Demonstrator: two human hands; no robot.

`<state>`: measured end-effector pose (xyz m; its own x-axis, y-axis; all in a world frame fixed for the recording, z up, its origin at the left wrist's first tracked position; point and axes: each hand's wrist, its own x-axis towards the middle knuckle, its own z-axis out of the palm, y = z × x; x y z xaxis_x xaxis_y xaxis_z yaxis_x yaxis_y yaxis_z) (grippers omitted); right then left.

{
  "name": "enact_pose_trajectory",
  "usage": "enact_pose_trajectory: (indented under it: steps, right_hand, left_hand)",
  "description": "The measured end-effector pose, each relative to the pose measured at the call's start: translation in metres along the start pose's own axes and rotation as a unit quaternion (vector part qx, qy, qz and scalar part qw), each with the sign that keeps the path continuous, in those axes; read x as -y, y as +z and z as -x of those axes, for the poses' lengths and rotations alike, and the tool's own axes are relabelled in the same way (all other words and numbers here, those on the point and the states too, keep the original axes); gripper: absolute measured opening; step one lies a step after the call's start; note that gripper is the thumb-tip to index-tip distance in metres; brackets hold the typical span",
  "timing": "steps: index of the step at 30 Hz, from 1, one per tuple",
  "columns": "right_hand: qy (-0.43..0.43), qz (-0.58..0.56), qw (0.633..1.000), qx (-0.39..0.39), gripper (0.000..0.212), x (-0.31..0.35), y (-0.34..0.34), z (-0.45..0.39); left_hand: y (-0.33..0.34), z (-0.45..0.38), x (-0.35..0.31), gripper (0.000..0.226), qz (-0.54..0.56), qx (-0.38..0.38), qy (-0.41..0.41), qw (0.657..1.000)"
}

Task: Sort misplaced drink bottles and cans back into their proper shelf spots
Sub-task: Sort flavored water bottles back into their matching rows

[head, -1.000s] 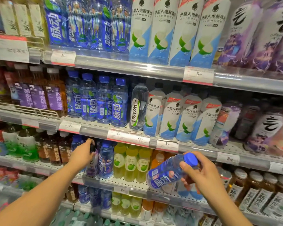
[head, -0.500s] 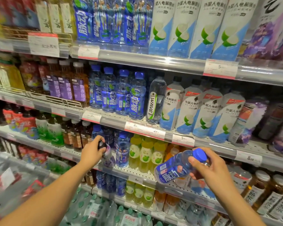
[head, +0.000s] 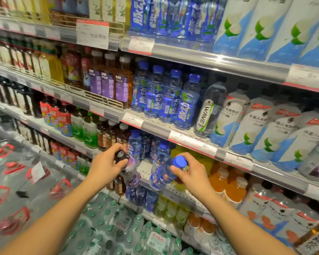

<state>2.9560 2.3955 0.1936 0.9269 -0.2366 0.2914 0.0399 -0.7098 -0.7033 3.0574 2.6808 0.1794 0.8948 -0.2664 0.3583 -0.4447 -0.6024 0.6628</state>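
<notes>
Left hand [head: 104, 167] clenched around black-capped purple bottle [head: 130, 171] at its neck, right hand [head: 189, 173] pinching blue-capped bottle [head: 163, 173] below its cap, both bottles tilted, just beside each other, in front of perforated shelf [head: 145, 169] edge
</notes>
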Motion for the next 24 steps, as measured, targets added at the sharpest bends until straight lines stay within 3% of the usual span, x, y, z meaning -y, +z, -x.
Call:
enact_pose_trajectory:
  steps: [14, 21, 24]
  right_hand:
    - [0.028, 0.158, 0.985, 0.062, 0.042, 0.03, 0.123, -0.112]
    - [0.065, 0.23, 0.969, 0.058, 0.052, 0.033, 0.146, -0.148]
    - [0.066, 0.256, 0.96, 0.09, 0.045, 0.035, 0.144, -0.162]
  left_hand:
    - [-0.012, 0.067, 0.035, 0.033, 0.015, -0.012, -0.049, 0.999]
    - [-0.005, 0.082, 0.054, 0.034, 0.03, 0.003, -0.091, 0.995]
    - [-0.002, 0.086, 0.054, 0.033, 0.026, 0.011, -0.106, 0.994]
